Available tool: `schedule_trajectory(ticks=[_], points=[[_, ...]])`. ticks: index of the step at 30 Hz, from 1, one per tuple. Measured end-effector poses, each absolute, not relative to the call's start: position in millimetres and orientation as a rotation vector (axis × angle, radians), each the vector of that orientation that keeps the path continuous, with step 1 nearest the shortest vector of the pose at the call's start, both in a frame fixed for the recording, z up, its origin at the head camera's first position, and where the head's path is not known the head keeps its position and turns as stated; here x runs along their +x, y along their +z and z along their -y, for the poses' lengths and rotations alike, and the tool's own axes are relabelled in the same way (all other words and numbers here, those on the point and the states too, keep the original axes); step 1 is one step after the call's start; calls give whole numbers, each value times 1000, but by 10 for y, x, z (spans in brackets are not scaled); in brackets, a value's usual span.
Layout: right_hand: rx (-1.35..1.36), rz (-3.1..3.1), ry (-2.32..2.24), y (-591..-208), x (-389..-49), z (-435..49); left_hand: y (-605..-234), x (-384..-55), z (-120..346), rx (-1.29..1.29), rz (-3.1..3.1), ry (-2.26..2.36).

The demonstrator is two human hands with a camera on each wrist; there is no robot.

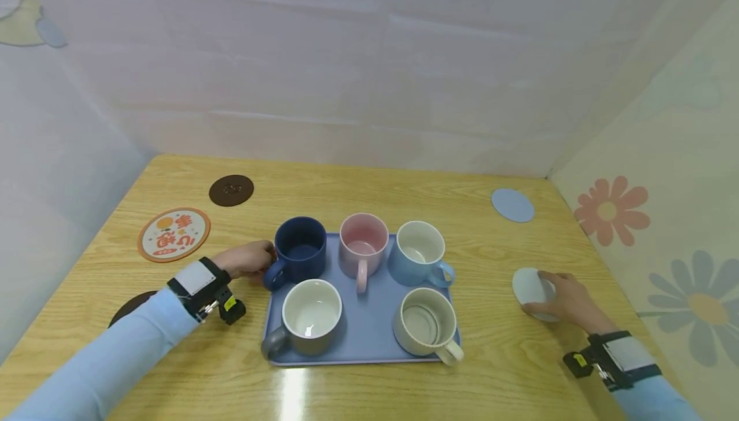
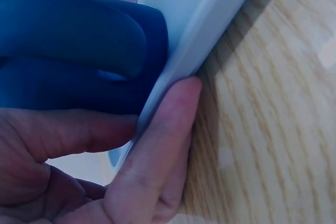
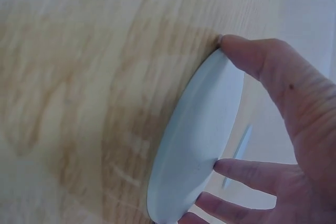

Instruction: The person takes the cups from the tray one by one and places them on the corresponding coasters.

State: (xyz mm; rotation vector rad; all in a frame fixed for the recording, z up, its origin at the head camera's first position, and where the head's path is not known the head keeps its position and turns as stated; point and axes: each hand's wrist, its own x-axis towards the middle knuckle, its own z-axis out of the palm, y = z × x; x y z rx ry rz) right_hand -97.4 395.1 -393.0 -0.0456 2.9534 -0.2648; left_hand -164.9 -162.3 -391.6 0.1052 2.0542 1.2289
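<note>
My left hand (image 1: 245, 259) is at the left side of the blue tray (image 1: 369, 325), beside the dark blue mug (image 1: 301, 248). In the left wrist view, its thumb and fingers (image 2: 168, 114) pinch the tray's rim (image 2: 202, 30). On the tray also stand a pink mug (image 1: 362, 244), a light blue and white mug (image 1: 418, 251), a grey and white mug (image 1: 312, 312) and a cream mug (image 1: 425, 323). At the right, my right hand (image 1: 568, 302) holds a pale round coaster (image 1: 530, 286) by its edge, the thumb apart from the fingers (image 3: 252, 174).
A light blue coaster (image 1: 512, 205) lies at the back right. Toward the left are a dark brown coaster (image 1: 231, 190), an orange-rimmed printed coaster (image 1: 174, 235) and another dark coaster (image 1: 129, 307), partly hidden by the left forearm. White-covered walls (image 1: 369, 74) bound the wooden table (image 1: 358, 183).
</note>
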Motion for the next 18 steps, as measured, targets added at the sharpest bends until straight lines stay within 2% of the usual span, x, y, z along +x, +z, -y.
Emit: schedule_trajectory(ticks=[18], points=[[-58,-2950,-292,-3947,-1229,-3742,-3877,-1635,1622,81,-2054,1233]])
